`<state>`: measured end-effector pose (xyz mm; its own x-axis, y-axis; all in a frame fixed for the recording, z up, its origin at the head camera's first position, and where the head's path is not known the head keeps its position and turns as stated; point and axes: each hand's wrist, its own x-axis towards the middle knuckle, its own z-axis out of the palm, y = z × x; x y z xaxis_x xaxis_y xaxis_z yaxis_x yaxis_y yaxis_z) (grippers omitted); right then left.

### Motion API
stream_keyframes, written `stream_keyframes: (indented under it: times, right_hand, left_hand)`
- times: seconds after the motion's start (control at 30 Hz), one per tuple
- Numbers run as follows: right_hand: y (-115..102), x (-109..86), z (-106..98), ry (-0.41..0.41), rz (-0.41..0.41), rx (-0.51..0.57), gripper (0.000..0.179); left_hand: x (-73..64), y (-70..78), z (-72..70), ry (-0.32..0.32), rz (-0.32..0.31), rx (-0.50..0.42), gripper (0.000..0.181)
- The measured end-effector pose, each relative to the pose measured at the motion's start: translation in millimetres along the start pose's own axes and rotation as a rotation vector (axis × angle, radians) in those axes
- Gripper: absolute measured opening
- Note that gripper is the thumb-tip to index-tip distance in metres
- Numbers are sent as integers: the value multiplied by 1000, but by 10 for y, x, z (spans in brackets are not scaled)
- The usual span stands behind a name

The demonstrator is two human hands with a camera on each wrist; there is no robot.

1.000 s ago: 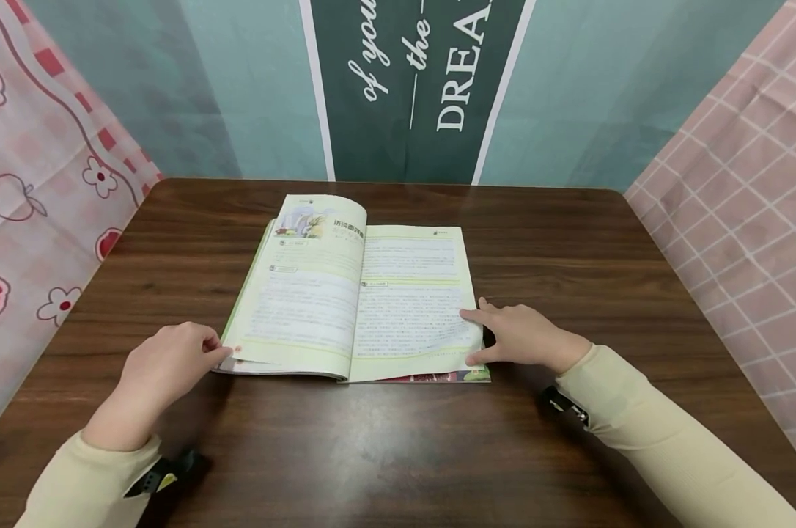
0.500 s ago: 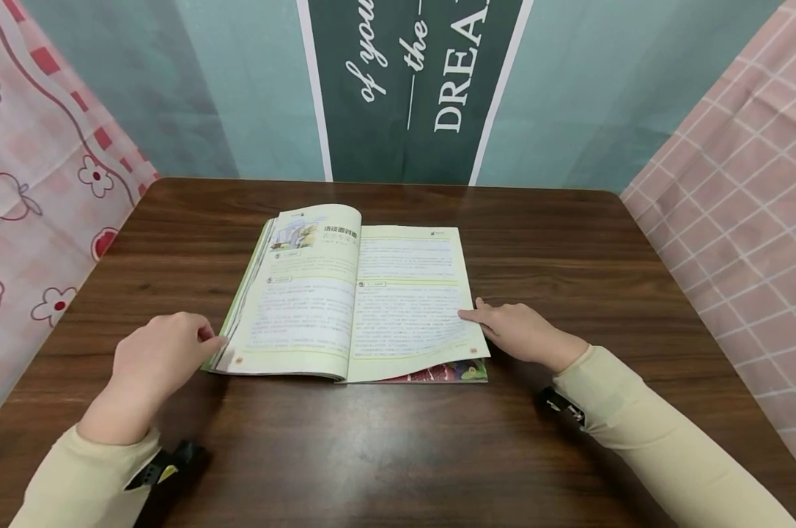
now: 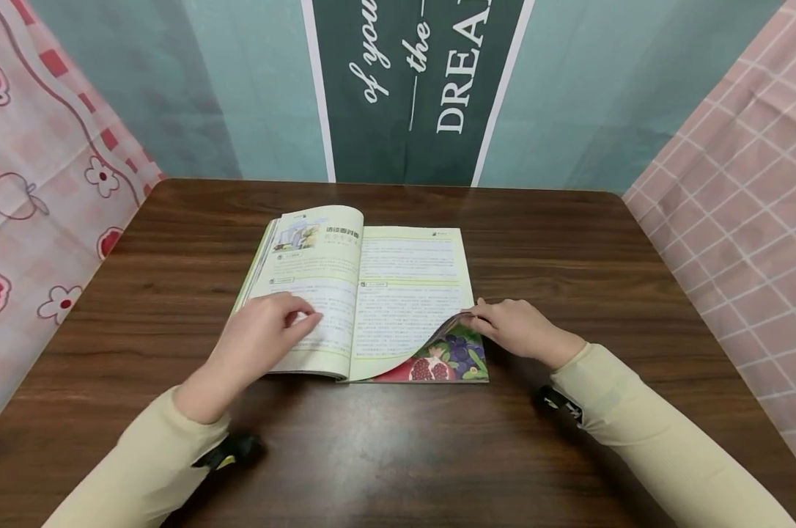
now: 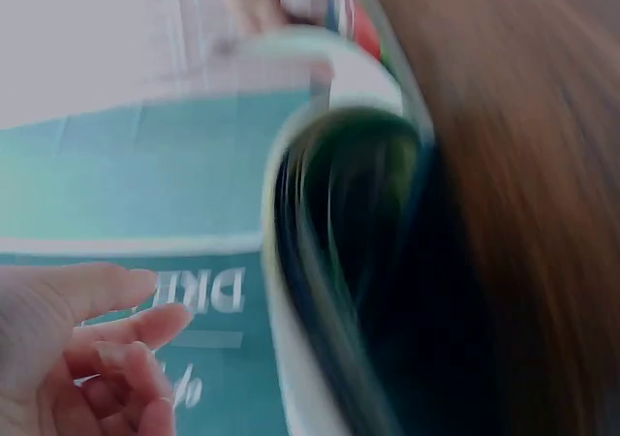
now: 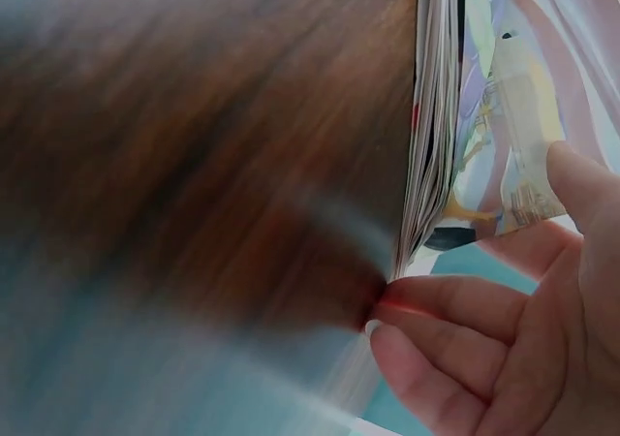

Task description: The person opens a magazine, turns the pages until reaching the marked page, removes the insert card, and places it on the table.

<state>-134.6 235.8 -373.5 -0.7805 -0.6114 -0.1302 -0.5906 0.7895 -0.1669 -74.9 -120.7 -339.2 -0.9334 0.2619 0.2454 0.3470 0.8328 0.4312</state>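
An open book [image 3: 319, 308] lies on the table, printed text on both pages and a small coloured picture at the top of the left page. My right hand [image 3: 518, 330] pinches the lower right corner of the right-hand pages and lifts it into a curl. Beneath the curl shows a fruit picture [image 3: 437, 363] with a cut pomegranate and dark grapes. In the right wrist view my thumb [image 5: 581, 189] lies against a coloured page, fingers at the pages' edge. Over the left page hovers my left hand [image 3: 259, 330], fingers loosely bent, holding nothing.
The dark wooden table [image 3: 385, 455] carries the book. Behind it hangs a teal cloth [image 3: 259, 95] with white lettering. Patterned cloths flank the table: a fruit-and-flower one [image 3: 35, 176] on the left, a pink checked one [image 3: 754, 191] on the right.
My left hand has moved right from the book's left edge to above the left page, which has settled flat. My right hand has bent up the right-hand corner, uncovering more of the fruit picture.
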Motion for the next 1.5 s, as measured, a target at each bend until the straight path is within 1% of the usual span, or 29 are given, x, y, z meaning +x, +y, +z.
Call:
stream_keyframes:
  times: [0.17,0.23,0.37,0.5,0.6,0.7,0.93,1.0,1.03,1.1,1.17,1.23,1.33,1.5]
  right_hand:
    - [-9,29,-1,54,36,7,35]
    - [-10,43,1,57,45,5,36]
    - [-16,57,10,44,52,8,37]
    - [-39,61,2,57,39,12,35]
    - [-52,62,-4,81,31,3,33]
    - [-51,60,0,89,31,-8,34]
    - [-58,59,13,85,29,-25,36]
    - [-61,58,14,66,45,-16,42]
    - [-61,54,4,52,57,-6,48]
    - [-59,45,-14,8,86,22,65]
    - [-47,31,-33,-46,117,42,83]
    - [-29,16,-36,-76,129,57,95]
    - [1,-3,-28,-93,124,62,104]
    - [23,-19,-18,-94,86,54,108]
  left_hand:
    - [237,352,281,-1,88,-136,14]
    - [328,492,392,-18,113,-177,18]
    - [466,722,588,-70,146,-214,24]
    - [558,874,715,-103,145,-234,26]
    - [606,953,777,-101,147,-246,26]
    - [631,1007,832,-91,149,-259,25]
    - [659,1054,942,-90,121,-297,19]
    - [659,1053,959,-76,110,-314,17]
    - [660,1052,962,-59,109,-320,16]
    - [656,1037,955,-7,110,-335,14]
    - [649,1007,927,61,114,-343,13]
    - [638,955,881,131,116,-343,11]
    - [611,843,791,214,100,-360,8]
    - [527,597,621,302,65,-360,6]
